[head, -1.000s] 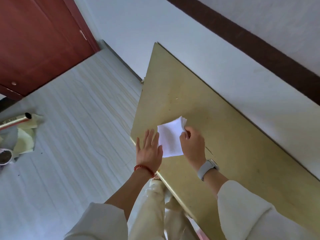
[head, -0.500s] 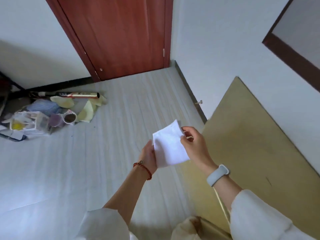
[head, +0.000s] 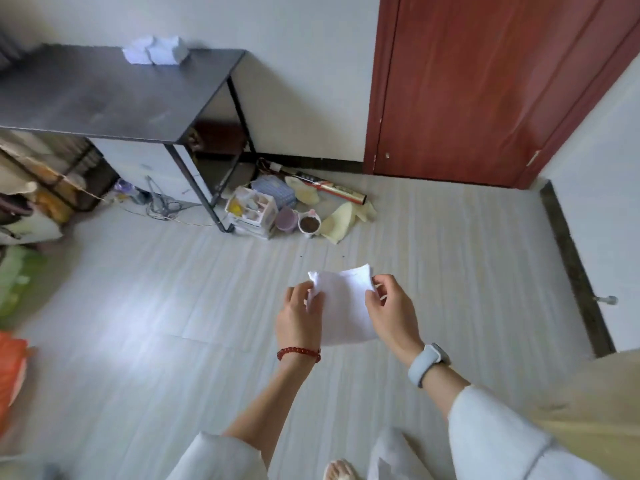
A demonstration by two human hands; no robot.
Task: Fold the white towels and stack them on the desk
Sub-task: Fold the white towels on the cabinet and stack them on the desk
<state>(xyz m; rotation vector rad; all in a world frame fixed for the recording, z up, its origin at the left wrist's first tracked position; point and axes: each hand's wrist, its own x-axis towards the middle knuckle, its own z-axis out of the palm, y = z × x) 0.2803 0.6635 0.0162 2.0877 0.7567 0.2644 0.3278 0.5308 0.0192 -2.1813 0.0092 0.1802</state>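
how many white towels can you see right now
3, as far as I can tell: one folded towel held between the left hand and right hand, and what looks like two side by side on the dark desk. More may be stacked underneath.

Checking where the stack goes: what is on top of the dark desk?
White folded towels sit at the far edge of the dark desk, by the wall. How many are piled there cannot be told; the picture is blurred.

Setting: room in a home.
Red wooden door (head: 485, 88), pale plank floor (head: 138, 323), dark worktop (head: 104, 95), household clutter (head: 277, 209) heaped on floor by wall.
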